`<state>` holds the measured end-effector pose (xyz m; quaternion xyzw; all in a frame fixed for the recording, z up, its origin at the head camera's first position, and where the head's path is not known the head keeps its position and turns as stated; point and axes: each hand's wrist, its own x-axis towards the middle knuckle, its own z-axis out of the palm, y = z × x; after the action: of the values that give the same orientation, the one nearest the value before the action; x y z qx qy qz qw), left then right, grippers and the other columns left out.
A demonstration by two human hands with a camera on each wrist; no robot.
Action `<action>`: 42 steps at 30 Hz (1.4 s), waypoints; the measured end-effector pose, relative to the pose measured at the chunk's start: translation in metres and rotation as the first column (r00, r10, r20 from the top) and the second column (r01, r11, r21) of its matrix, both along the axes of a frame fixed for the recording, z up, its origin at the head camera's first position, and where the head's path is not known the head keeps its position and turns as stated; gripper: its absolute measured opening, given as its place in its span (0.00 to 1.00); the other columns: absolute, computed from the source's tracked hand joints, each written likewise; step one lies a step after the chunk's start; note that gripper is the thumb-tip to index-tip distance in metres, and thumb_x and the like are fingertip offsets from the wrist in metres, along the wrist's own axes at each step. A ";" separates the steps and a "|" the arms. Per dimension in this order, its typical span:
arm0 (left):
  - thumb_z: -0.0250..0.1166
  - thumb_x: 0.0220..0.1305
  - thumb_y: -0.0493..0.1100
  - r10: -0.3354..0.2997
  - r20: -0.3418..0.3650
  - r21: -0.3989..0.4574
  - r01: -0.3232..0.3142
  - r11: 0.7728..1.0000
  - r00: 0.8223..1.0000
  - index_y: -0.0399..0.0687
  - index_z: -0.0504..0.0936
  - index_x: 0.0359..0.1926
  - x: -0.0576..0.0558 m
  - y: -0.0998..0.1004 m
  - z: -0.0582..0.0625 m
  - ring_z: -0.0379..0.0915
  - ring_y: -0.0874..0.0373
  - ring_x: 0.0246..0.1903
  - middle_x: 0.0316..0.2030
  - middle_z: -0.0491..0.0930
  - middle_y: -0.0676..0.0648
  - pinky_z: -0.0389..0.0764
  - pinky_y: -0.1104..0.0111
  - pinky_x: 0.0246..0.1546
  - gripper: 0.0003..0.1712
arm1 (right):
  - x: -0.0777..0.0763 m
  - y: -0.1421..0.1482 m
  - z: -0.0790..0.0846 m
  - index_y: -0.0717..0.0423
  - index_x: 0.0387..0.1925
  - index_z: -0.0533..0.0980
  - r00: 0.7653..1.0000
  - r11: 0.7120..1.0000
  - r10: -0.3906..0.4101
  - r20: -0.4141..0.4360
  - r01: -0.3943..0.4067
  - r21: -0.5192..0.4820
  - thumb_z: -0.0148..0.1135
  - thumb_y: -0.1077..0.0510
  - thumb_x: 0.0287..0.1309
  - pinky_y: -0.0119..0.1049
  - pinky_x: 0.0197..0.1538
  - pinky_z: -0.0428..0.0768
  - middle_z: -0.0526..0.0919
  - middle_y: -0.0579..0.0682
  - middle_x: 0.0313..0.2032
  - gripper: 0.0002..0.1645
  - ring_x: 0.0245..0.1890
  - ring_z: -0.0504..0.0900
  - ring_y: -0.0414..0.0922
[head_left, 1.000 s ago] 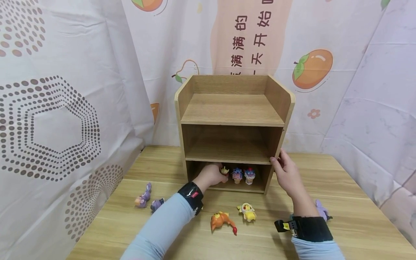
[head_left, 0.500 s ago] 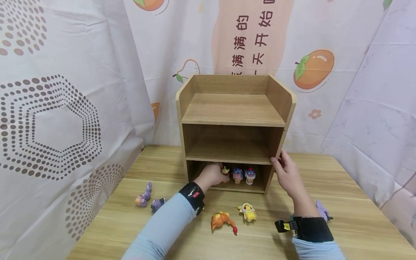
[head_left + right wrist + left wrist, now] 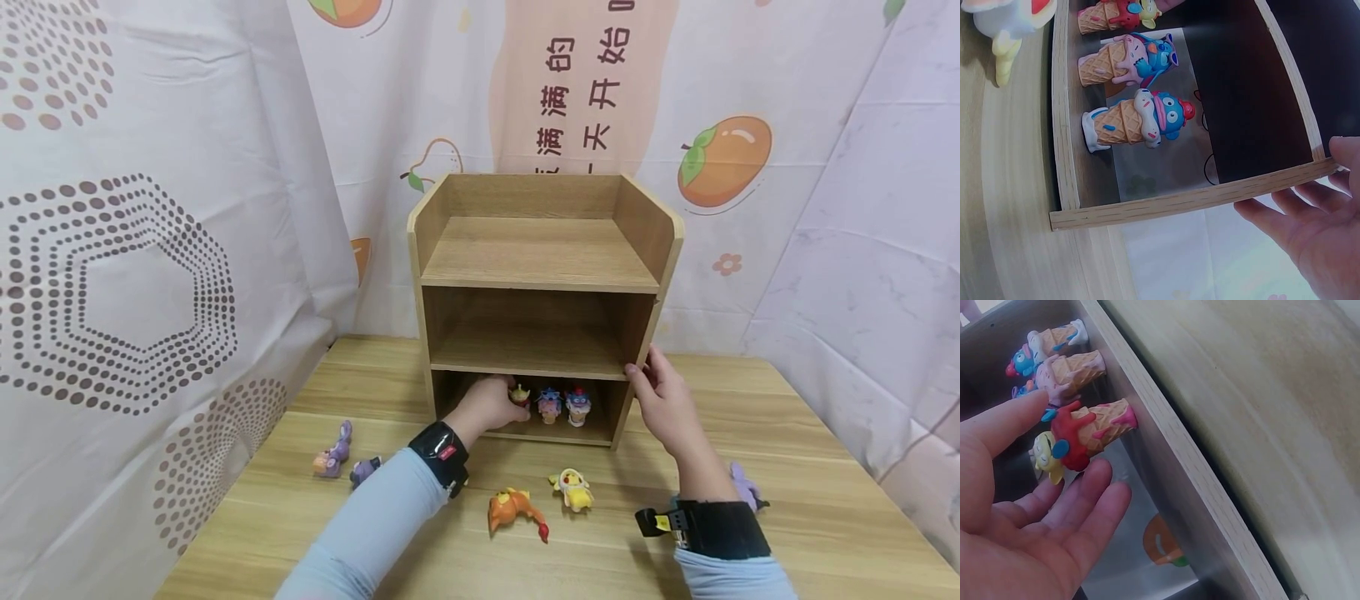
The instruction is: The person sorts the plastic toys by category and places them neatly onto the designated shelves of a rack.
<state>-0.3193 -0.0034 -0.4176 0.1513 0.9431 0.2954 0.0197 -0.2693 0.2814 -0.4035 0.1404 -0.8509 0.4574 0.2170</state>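
Inside the loosely spread left grip (image 3: 486, 407), the red-topped ice-cream-cone figurine (image 3: 1074, 440) looks light, stiff, slick: best held by its waffle cone (image 3: 1090, 439); the right grip (image 3: 1319, 231) pinches the wooden side panel (image 3: 1210, 197).

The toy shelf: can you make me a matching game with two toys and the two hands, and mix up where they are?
Things:
1. left hand
2. right hand
3. orange toy
4. pink cone toy

Places:
A. lying on the table
B. in the middle of a row of three cones
C. at the side of the shelf, holding it
D. reaching into the bottom part, at the left end of the row

Right pairs: 1-D, 2-C, 3-A, 4-B
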 end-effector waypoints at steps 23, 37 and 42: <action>0.78 0.55 0.53 -0.120 -0.104 -0.101 0.109 0.989 0.987 0.39 0.77 0.64 0.018 -0.026 0.011 0.78 0.49 0.54 0.57 0.81 0.41 0.80 0.59 0.55 0.40 | 0.002 -0.001 0.000 0.52 0.79 0.57 1.000 1.000 0.004 0.020 -0.005 0.008 0.46 0.48 0.80 0.35 0.52 0.80 0.69 0.65 0.68 0.33 0.65 0.72 0.60; 0.77 0.56 0.55 -0.234 -0.089 -0.149 0.219 0.964 0.968 0.46 0.82 0.57 0.042 -0.049 0.033 0.75 0.52 0.58 0.56 0.82 0.46 0.76 0.58 0.59 0.31 | 0.001 -0.001 0.000 0.51 0.79 0.56 1.000 1.000 0.021 0.005 -0.021 -0.009 0.46 0.49 0.80 0.31 0.53 0.78 0.68 0.63 0.70 0.33 0.67 0.71 0.61; 0.76 0.57 0.56 -0.246 -0.087 -0.141 0.232 0.962 0.966 0.49 0.82 0.57 0.049 -0.057 0.041 0.74 0.53 0.58 0.56 0.81 0.47 0.76 0.58 0.59 0.30 | 0.001 -0.001 0.001 0.50 0.80 0.56 1.000 1.000 0.022 0.001 -0.022 -0.010 0.47 0.50 0.80 0.43 0.56 0.79 0.68 0.64 0.70 0.33 0.67 0.70 0.62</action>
<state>-0.2701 -0.0600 -0.3769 0.2775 0.9349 0.2206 0.0163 -0.2680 0.2806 -0.4025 0.1485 -0.8471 0.4640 0.2124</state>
